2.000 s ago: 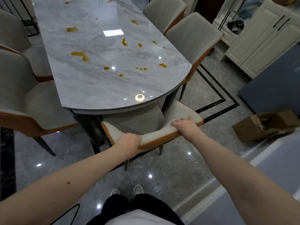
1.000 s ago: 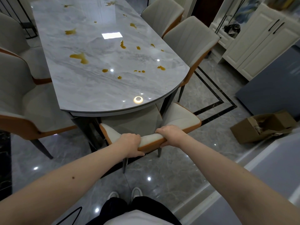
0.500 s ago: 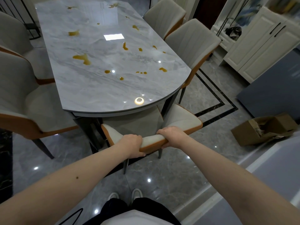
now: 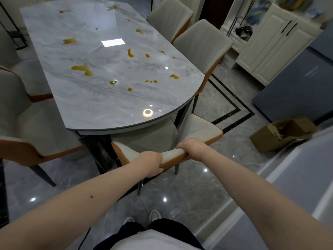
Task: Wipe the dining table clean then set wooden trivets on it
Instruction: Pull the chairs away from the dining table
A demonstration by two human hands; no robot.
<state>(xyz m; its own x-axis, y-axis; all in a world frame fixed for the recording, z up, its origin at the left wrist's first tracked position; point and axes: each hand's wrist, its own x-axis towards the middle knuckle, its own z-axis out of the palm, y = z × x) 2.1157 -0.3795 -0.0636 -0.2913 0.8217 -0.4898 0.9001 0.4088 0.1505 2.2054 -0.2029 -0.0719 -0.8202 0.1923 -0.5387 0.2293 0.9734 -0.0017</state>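
Right hand slid leftward along chair back.

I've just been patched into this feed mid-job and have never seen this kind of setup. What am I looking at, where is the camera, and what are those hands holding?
There is no machine here: a person does the job with bare hands. The single camera sits on their head and looks forward and down, so the two forearms reach in from the bottom of the picture. The left hand and the right hand each have a grip on the top edge of a chair back, a grey and orange chair at the near, rounded end of the dining table. The grey marble top carries many amber spills; the bright patches on it are lamp reflections. No cloth or wooden trivets are in view. More chairs stand along both sides, and a cardboard box lies on the floor to the right.
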